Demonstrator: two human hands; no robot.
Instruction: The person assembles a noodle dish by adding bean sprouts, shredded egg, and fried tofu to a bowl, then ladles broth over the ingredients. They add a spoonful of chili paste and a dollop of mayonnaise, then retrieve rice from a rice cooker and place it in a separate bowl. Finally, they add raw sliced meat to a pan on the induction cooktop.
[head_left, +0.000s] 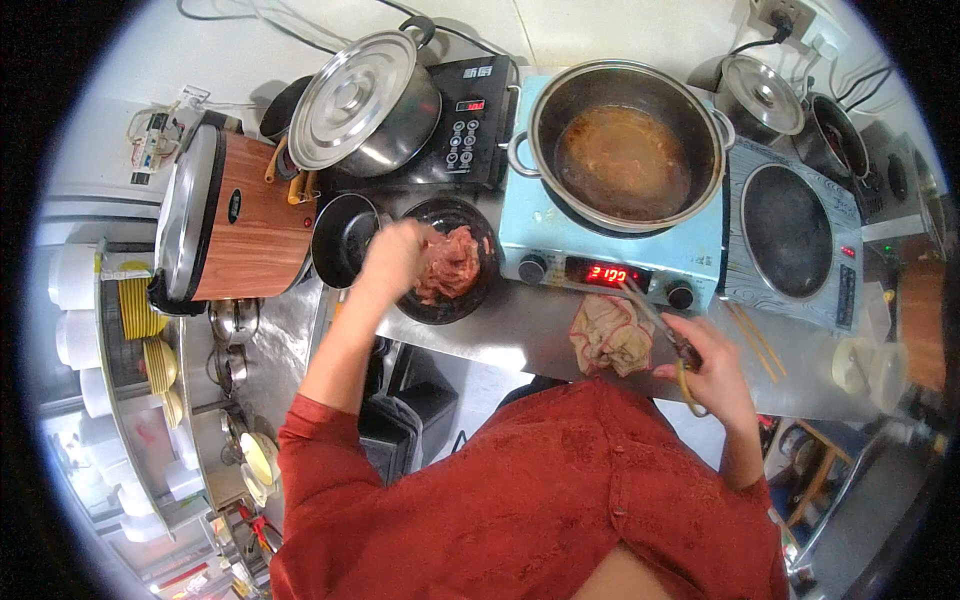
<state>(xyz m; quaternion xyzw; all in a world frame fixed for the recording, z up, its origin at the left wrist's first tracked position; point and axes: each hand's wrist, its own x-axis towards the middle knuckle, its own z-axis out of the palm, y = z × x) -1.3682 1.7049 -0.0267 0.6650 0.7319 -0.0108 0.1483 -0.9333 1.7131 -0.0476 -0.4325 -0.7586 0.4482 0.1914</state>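
Note:
My left hand (397, 259), blurred, is over the left side of a dark round bowl (450, 311) holding raw sliced meat (454, 266). Its fingertips reach the meat's edge; whether they pinch a piece is not clear. In my right hand (712, 367) is a metal tool with a yellow loop handle (688, 390), apparently scissors, its blades pointing up and left toward the light-blue induction cooker (517, 232). A crumpled cloth with a red border (611, 334) lies left of that hand. On the cooker stands a large two-handled pot (551, 187) with brown liquid (622, 161).
Left of the meat is an empty black pan (346, 240). Behind it, a lidded pot (352, 101) sits on a black cooker (469, 120), beside a wood-patterned rice cooker (259, 217). Chopsticks (754, 341) lie on the steel counter (465, 341) at right, before a grey cooker (787, 229).

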